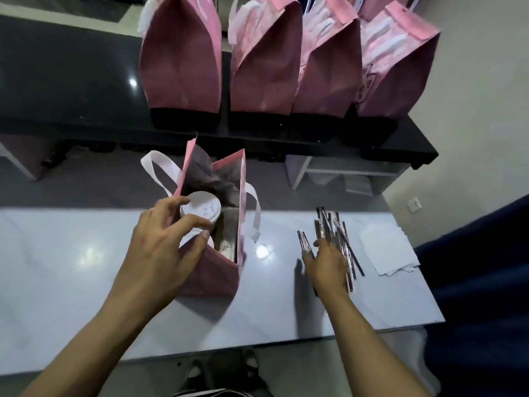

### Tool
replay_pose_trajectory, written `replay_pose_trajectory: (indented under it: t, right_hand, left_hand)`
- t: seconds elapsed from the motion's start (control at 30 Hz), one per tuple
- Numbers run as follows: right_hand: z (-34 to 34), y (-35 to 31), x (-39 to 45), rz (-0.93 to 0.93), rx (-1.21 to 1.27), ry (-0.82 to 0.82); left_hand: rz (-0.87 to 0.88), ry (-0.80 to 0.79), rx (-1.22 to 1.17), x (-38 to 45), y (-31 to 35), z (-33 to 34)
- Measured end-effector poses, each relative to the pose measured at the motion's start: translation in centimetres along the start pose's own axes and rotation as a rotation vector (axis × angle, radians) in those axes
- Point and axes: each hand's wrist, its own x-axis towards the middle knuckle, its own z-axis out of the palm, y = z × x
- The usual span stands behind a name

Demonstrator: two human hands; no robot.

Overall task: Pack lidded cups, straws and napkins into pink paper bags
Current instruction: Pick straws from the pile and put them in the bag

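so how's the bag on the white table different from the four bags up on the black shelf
The bag on the white table stands open at the top with a lidded cup showing inside; the four bags on the black shelf have their tops folded shut. The left hand touches the open bag; nothing touches the four. All are pink paper.

An open pink bag (pixel 213 270) stands holding a white-lidded cup (pixel 200 209); wrapped straws (pixel 337 242) and napkins (pixel 386 250) lie beside.

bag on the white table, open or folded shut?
Open. The pink bag stands upright with its mouth spread; a lidded cup shows inside, and the left hand rests at the rim.
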Motion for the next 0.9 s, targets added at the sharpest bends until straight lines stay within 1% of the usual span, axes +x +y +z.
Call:
replay_pose_trajectory:
  t: [0.1, 0.2, 0.33, 0.47, 0.53, 0.6, 0.7, 0.83, 0.9]
  right_hand:
    - [0.9, 0.3, 0.5, 0.075, -0.108, -0.017]
    - [1.6, 0.2, 0.8, 0.068, -0.147, -0.006]
    - [1.9, -0.2, 1.4, 0.134, -0.123, -0.108]
    - [1.9, -1.0, 1.4, 0.081, -0.226, -0.149]
    - [1.6, -1.3, 1.2, 0.076, -0.19, -0.145]
    - [0.7, -2.1, 1.3, 0.052, -0.042, -0.113]
    - [-3.3, -5.1, 1.9, -0.035, 0.301, -0.035]
    - [-13.3, -12.5, 0.8, -0.202, 0.734, 0.056]
    - [-17.6, -16.3, -1.4, -0.359, 0.952, 0.026]
  left_hand:
    - [-0.02, -0.02, -0.002, 0.2, 0.2, 0.3]
    - [-0.027, -0.004, -0.014, 0.2, 0.2, 0.4]
    - [-0.042, 0.038, -0.026, 0.2, 0.4, 0.3]
    - [-0.086, 0.127, -0.04, 0.7, 0.4, -0.6]
    - [-0.09, 0.149, -0.033, 0.8, 0.1, -1.1]
    - [-0.106, 0.133, -0.025, 0.8, -0.2, -1.4]
    - [-0.156, 0.073, -0.027, 0.7, -0.6, -1.6]
    - [-0.185, 0.012, -0.016, 0.5, -0.6, -1.6]
    - [-0.182, -0.002, -0.016, 0.4, -0.6, -1.6]
